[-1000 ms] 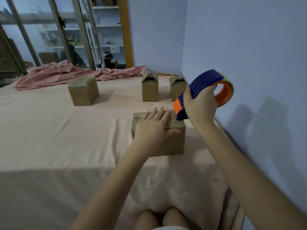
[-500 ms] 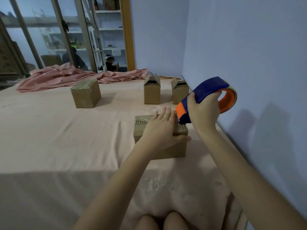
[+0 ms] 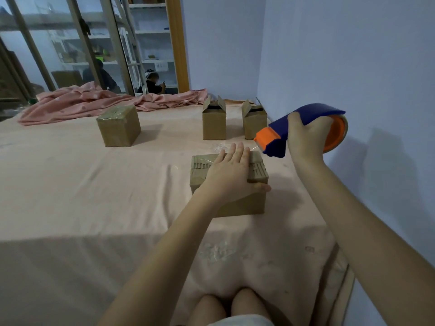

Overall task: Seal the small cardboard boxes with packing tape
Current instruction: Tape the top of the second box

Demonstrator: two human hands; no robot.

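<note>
A small cardboard box (image 3: pixel 242 204) stands on the pink sheet in front of me, its top covered with clear tape. My left hand (image 3: pixel 231 175) lies flat on that top with straight fingers, the thumb down over the near right edge. My right hand (image 3: pixel 306 140) grips a blue and orange tape dispenser (image 3: pixel 277 135) in the air, just above and to the right of the box's far right corner. Two more boxes (image 3: pixel 214 122) (image 3: pixel 254 124) stand behind with their flaps up. A taped box (image 3: pixel 118 129) sits at the far left.
The surface is a bed with a pink sheet (image 3: pixel 82 189). A bunched pink blanket (image 3: pixel 94 103) lies along its far edge. A blue wall (image 3: pixel 353 67) runs close along the right side. My knees (image 3: pixel 228 304) show at the bottom.
My right hand has lifted the dispenser off the box's top and drawn it up and to the right. My left hand has stayed pressed on the box.
</note>
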